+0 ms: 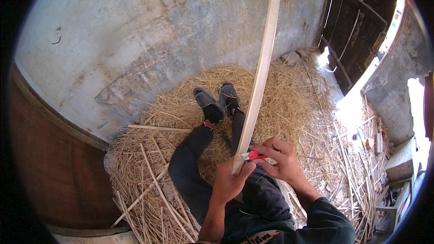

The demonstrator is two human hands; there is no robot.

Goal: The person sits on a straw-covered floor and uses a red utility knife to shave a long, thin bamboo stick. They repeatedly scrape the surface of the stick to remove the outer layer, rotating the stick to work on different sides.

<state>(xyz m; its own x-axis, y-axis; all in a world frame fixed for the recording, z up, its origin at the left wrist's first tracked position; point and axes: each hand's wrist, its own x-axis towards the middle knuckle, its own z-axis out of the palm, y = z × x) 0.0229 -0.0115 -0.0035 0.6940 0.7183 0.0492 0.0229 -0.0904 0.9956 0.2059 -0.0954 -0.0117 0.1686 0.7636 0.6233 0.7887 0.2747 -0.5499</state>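
My left hand [228,181] is closed round the lower end of a long, pale bamboo strip [261,79]. The strip rises from my lap past the top of the picture, leaning slightly right. Between the fingers of my right hand [281,159] is a red-handled utility knife [256,155]. Its blade reaches left and meets the strip just above my left thumb. Both hands are close together over my thigh.
Straw-like shavings [280,117] cover the floor round my outstretched legs and dark shoes [209,100]. Loose strips [156,176] lie at the left. A stained wall [181,22] stands ahead, a brown panel [58,162] at left, and a dark plank door [355,22] at the far right.
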